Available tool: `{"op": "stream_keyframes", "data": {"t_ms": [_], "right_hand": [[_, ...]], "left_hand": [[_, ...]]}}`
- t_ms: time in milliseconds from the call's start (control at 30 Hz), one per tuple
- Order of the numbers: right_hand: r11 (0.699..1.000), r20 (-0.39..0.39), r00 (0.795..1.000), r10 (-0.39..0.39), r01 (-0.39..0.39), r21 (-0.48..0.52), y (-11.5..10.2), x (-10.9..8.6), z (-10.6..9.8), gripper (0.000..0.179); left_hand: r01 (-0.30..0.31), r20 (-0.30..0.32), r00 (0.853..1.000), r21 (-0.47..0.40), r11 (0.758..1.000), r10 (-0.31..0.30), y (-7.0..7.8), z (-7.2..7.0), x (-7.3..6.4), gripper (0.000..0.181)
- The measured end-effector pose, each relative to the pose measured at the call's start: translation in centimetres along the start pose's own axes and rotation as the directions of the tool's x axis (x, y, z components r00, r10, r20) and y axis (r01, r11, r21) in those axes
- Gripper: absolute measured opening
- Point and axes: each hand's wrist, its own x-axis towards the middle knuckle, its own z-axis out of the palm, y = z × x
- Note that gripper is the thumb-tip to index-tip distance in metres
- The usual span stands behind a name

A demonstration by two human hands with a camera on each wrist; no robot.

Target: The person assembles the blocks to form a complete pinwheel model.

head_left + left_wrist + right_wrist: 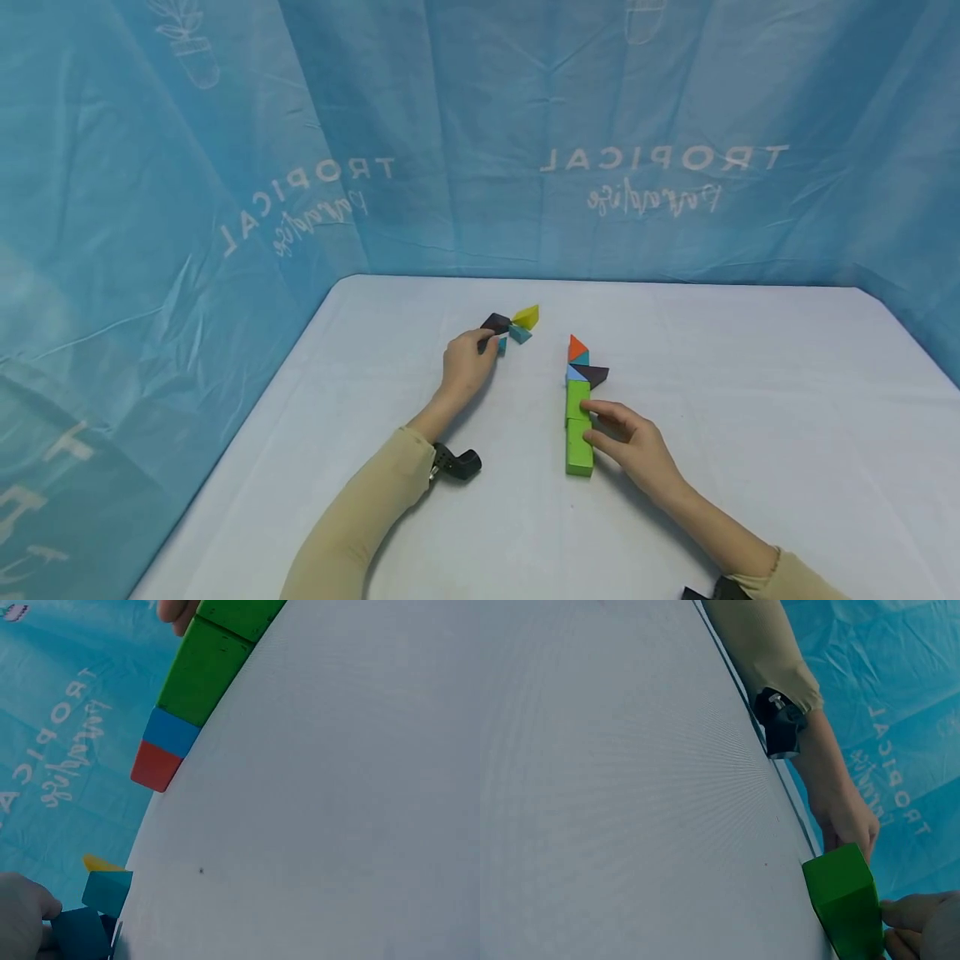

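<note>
My left hand [467, 364] is at the far left group of blocks, its thumb and fingers pinching a small teal block [81, 932]. Right beside that hand lie a dark block [496, 322], another teal block [520, 333] and a yellow block [526, 317]. My right hand [637, 446] rests at the right side of a row, its extended index finger and thumb touching two green blocks [579, 446] set end to end. Beyond the green ones the row continues with a light blue triangle [573, 374], a dark triangular block [592, 375], a teal piece [581, 359] and an orange-red triangle [577, 347].
A white-covered table [750, 400] carries everything. Blue printed curtains [480, 167] hang behind it and along its left side. A black wrist camera [457, 462] sticks out from the left sleeve, close over the tabletop.
</note>
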Motion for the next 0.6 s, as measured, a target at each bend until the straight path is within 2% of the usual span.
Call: {"op": "stream_keyframes", "data": {"t_ms": [267,600], "right_hand": [[1.0,0.003,1.0,-0.01,0.01,0.013,0.08,-0.01,-0.08,0.038],[1.0,0.009,1.0,-0.019,0.019,0.024,0.15,-0.02,0.05,0.038]], "left_hand": [[-0.042,-0.057,0.998,-0.028,0.999,0.04,-0.74,-0.5,-0.26,0.02],[-0.021,-0.077,0.997,0.018,1.0,0.022,-1.05,-0.78,-0.3,0.017]]}}
